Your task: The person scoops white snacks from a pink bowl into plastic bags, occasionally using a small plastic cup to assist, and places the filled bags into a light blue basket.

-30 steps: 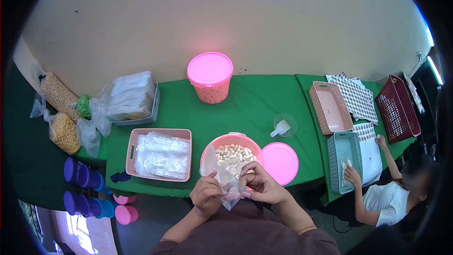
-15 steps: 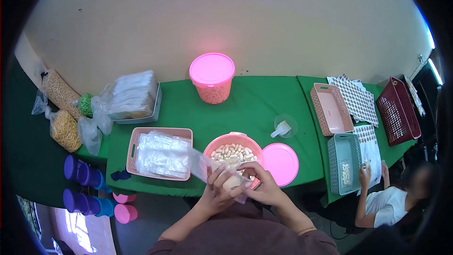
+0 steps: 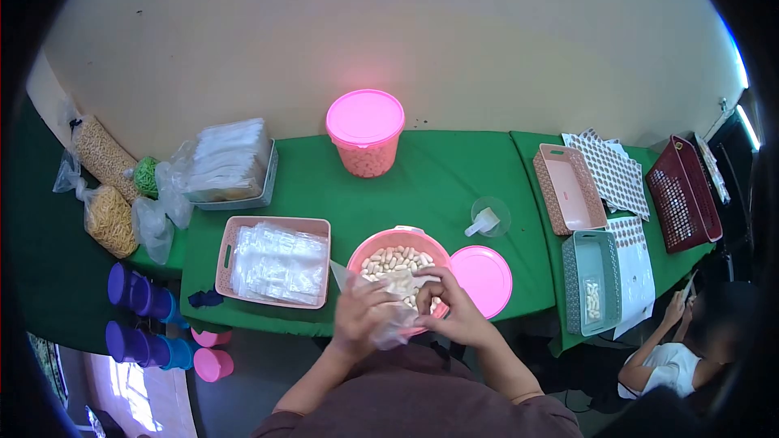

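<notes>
A clear plastic bag (image 3: pixel 394 334) lies across my left hand (image 3: pixel 361 318), whose fingers are closed on it; part of the film sticks out past the fingertips. My right hand (image 3: pixel 456 308) curls its thumb and fingers at the bag's right edge, in a pinch; exactly what is between the fingertips is hard to see. Just beneath both hands is a pink tub (image 3: pixel 357 253) of pale, finger-shaped pieces (image 3: pixel 396 261), possibly snacks. The tub's round pink lid (image 3: pixel 482 282) rests flat to its right.
A pink basket (image 3: pixel 222 277) of clear bags stands left. Behind are a lidded pink bucket (image 3: pixel 365 118) and a scoop (image 3: pixel 482 222) on a round clear lid. At right are a pink basket (image 3: pixel 568 186), a grey-green basket (image 3: pixel 608 280), printed sheets (image 3: pixel 610 174) and a seated person (image 3: pixel 669 361).
My hands have drawn slightly apart, and the bag has shifted lower between them. At right, the seated person's hands have left the sheet and now hold something upright near the head.
</notes>
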### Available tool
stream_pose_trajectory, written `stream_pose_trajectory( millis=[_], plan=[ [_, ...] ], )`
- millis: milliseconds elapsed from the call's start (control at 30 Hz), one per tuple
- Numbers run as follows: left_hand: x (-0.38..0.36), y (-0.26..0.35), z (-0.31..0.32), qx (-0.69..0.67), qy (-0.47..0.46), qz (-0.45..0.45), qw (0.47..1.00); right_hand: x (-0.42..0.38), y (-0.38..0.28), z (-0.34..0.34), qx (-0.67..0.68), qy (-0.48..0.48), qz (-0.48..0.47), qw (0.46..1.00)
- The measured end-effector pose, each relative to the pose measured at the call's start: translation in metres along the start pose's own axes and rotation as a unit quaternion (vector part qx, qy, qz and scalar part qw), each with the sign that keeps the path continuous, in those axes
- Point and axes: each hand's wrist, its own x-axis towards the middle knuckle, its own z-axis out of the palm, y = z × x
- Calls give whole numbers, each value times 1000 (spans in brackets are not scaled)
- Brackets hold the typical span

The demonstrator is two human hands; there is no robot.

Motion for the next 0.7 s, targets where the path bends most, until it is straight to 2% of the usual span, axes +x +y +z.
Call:
stream_pose_trajectory(
  millis=[33, 67, 100, 133, 167, 200, 233, 267, 300, 333, 400, 433, 467, 533, 567, 633, 667, 700],
  plan=[
    [0, -4, -4, -1, -1, -1, 1000, 2, -1, -2, 65, 3, -14, 998],
    [0, -10, -9, -30, 85, -34, 995, 5, 0, -4, 65, 4, -14, 998],
    [0, -16, -15, -58, 170, -66, 982, 10, 3, -7, -53, 39, -9, 998],
    [0, -19, -22, -58, 170, -66, 982, 14, 5, -9, -170, 73, -4, 983],
    [0, -22, -30, -41, 187, -117, 975, 17, 4, -9, -284, 90, -29, 954],
    [0, -24, -36, -26, 204, -167, 964, 19, 14, -10, -284, 90, -30, 954],
    [-1, -27, -39, -26, 204, -165, 965, 21, 35, -11, -382, 57, -34, 922],
    [-1, -29, -41, 9, 181, -224, 958, 24, 55, -13, -477, 25, -40, 878],
    [0, -32, -41, 44, 160, -280, 946, 25, 68, -12, -497, 34, -98, 861],
    [1, -33, -38, 42, 165, -276, 946, 28, 72, -12, -501, 36, -102, 858],
    [-5, -32, -31, 31, 90, -349, 932, 30, 76, -10, -604, -31, -88, 792],
    [-14, -37, -24, 23, 72, -361, 930, 31, 78, -8, -612, -54, -39, 788],
    [-21, -37, -20, 23, 76, -358, 930, 35, 78, -9, -614, -53, -42, 786],
    [-26, -31, -6, 23, 32, -384, 923, 40, 76, -12, -594, -133, 22, 793],
    [-31, -32, 2, 21, 38, -363, 931, 42, 73, -14, -600, -134, 23, 789],
    [-39, -33, 10, 29, 41, -367, 929, 47, 62, -17, -536, -100, 43, 837],
    [-42, -33, 13, 44, 37, -372, 926, 51, 53, -19, -541, -107, 41, 833],
    [-45, -33, 15, 44, 44, -377, 924, 57, 42, -21, -618, -72, 4, 783]
  ],
)
